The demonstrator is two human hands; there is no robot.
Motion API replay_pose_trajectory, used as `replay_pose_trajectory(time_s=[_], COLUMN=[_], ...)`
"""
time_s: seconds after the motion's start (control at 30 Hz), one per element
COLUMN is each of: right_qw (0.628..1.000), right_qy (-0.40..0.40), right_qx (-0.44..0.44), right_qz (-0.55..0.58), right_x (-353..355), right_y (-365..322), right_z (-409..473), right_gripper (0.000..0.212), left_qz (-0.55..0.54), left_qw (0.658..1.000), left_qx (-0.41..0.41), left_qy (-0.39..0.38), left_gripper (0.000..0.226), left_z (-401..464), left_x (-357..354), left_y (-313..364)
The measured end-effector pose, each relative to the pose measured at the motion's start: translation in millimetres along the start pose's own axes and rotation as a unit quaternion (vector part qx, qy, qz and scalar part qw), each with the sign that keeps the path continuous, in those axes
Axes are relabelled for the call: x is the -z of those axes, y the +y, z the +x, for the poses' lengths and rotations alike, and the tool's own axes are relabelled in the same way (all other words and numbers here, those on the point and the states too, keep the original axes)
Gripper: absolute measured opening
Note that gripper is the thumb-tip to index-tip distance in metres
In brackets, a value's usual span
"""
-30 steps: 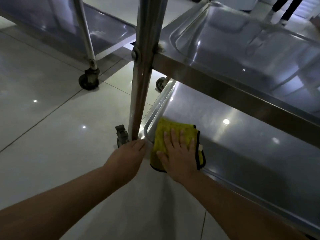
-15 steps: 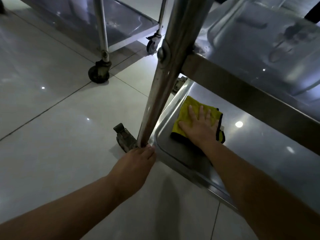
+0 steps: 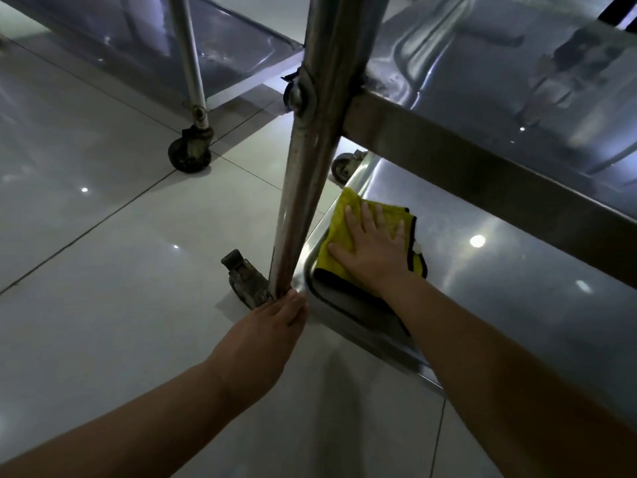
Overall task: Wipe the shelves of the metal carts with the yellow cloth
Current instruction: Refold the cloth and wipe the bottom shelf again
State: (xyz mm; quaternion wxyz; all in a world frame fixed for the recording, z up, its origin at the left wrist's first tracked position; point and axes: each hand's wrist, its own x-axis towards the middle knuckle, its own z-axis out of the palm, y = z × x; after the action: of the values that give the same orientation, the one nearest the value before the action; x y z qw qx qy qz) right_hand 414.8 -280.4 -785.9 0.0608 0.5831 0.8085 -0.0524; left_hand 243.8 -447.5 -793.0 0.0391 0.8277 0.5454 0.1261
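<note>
A folded yellow cloth with a dark edge lies in the near left corner of the cart's bottom shelf. My right hand presses flat on the cloth with fingers spread. My left hand grips the base of the cart's upright post where it meets the shelf corner; its fingertips are hidden behind the post. The cart's middle shelf hangs above the cloth.
A second metal cart stands at the back left, one caster on the tiled floor. A braked caster sits under the post by my left hand. Another wheel shows beyond the shelf's far corner.
My right hand has slid the cloth from the shelf's front rim inward along its left edge. My left hand has stayed at the foot of the post.
</note>
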Motion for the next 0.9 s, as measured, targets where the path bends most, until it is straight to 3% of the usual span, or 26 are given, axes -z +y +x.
replay_pose_trajectory(time_s=[0.2,0.4,0.67,0.9], right_qw=[0.998,0.997,0.993,0.946], right_qy=[0.012,0.013,0.01,-0.001], right_qx=[0.056,0.071,-0.115,-0.321], right_qz=[-0.035,-0.027,-0.01,0.043], right_x=[-16,-26,-22,-23], right_y=[-20,7,113,179], right_z=[-40,-70,-123,-204], right_gripper=[0.08,0.086,0.082,0.066], left_qz=[0.049,0.108,0.09,0.041], left_qw=[0.999,0.993,0.996,0.999], left_qx=[0.004,-0.042,-0.018,-0.013], left_qy=[-0.014,-0.01,0.001,0.009], left_gripper=[0.075,0.069,0.065,0.066], left_z=[-3,-9,-13,-17], left_x=[4,8,4,1], left_y=[2,5,12,11])
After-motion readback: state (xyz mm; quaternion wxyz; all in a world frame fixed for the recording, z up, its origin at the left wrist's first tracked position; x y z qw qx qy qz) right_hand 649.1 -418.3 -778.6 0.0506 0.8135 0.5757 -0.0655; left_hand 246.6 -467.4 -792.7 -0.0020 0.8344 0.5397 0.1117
